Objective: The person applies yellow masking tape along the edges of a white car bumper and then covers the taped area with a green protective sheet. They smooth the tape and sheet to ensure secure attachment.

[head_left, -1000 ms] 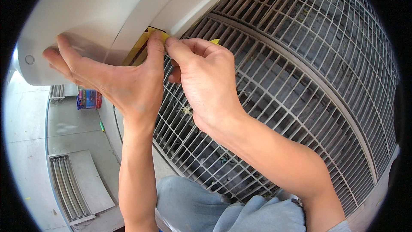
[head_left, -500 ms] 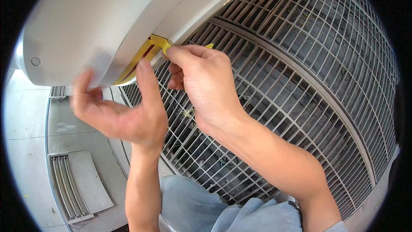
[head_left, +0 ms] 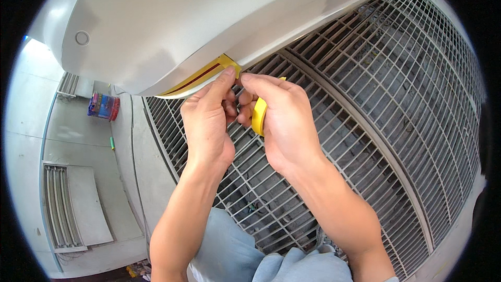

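A strip of yellow tape (head_left: 201,75) with a dark red line runs along the lower edge of a white curved panel (head_left: 172,21). My left hand (head_left: 209,125) presses its thumb on the strip's free end by the panel edge. My right hand (head_left: 282,120) holds a yellow tape roll (head_left: 259,115) just below that spot, fingers curled around it. Both hands touch each other in front of a metal grille (head_left: 376,99).
The grille of thin white bars fills the right and lower view. On the floor at the left lie a grey slatted panel (head_left: 65,206), a colourful box (head_left: 103,106) and a small green stick (head_left: 111,142). My blue trouser legs (head_left: 245,256) show at the bottom.
My left hand came off the white panel's underside and moved right to the tape end. The right hand shifted a little and the tape roll now shows in it.
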The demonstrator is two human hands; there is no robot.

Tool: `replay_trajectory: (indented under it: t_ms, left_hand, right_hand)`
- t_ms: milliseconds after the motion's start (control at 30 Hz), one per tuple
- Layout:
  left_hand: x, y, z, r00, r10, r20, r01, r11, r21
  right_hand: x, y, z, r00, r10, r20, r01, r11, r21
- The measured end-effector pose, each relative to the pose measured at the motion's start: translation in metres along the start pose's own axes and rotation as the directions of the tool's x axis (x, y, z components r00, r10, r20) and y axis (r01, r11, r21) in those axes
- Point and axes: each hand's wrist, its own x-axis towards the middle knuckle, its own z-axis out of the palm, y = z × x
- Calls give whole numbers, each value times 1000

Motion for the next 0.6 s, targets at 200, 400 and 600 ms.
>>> replay_trajectory:
  t_ms: [200,400,600]
  left_hand:
    - [0,-6,6,998,0,-63,-5,997,-79]
    - [3,1,11,989,117,-93,-106,988,114]
    - [3,3,8,984,163,-71,-141,960,240]
  right_hand:
    - [-6,2,-12,996,-86,-35,81,990,-116]
    - [-9,1,-18,991,-125,-56,115,982,-149]
    - [-6,-1,-26,982,-191,-13,182,952,-246]
